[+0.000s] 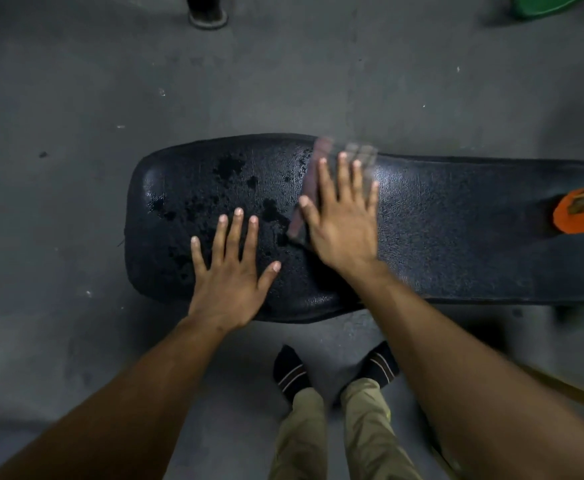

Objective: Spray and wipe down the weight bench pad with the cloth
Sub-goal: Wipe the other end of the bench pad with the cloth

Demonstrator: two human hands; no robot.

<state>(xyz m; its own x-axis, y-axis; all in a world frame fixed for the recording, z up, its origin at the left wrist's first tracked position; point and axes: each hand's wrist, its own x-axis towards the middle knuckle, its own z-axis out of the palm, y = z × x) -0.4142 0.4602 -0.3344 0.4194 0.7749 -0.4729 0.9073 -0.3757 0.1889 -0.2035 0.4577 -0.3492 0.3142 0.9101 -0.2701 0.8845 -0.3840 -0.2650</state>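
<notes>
The cloth (pixel 309 188) is pressed flat mid-pad by the right hand (pixel 340 216), fingers spread. The bench pad (pixel 439 223) shows wet blotches toward its rounded end, judged sprayed but unwiped. The left hand (pixel 229 271) is laid flat, fingers splayed, near the front edge.

Grey concrete floor (pixel 75 81) with a green object (pixel 547 3) at its far right corner and a dark post foot (pixel 208 15) far left of that.

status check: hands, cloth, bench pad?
Left hand flat on the black vinyl bench pad, bracing. Right hand flat, pressing the dark checked cloth mid-pad. Wet blotches left of cloth. Orange object on pad's right end.
</notes>
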